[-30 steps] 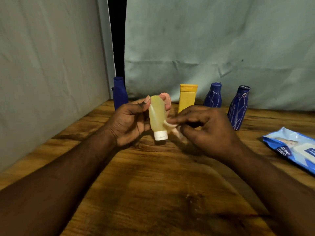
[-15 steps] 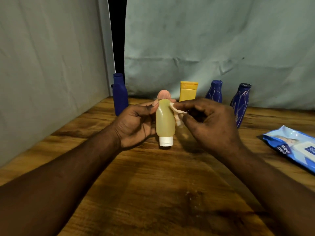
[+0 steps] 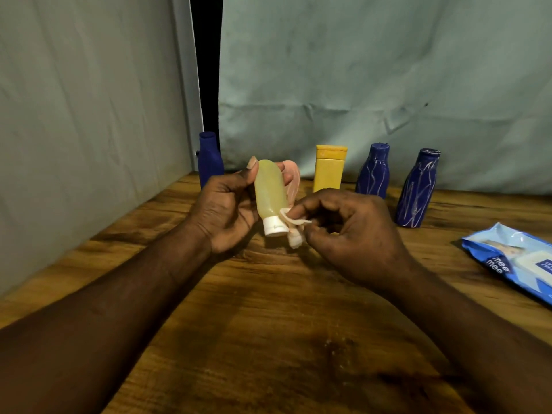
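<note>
— What is the place?
— A wooden table (image 3: 268, 339), with grey cloth (image 3: 358, 70) hanging behind and at the left.
— What has changed?
— The left hand (image 3: 224, 210) grips the pale yellow bottle (image 3: 270, 189), cap down, above the table. The right hand (image 3: 352, 234) pinches a white wipe (image 3: 294, 231). Before, it was higher on the bottle; now it is at the cap.
— And the count?
— Three blue bottles (image 3: 210, 159) (image 3: 373, 171) (image 3: 416, 189), one orange-yellow bottle (image 3: 328, 168), one wipes pack (image 3: 513, 261).

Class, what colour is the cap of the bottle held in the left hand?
White: the cap on the pale yellow bottle, seen in the head view.
</note>
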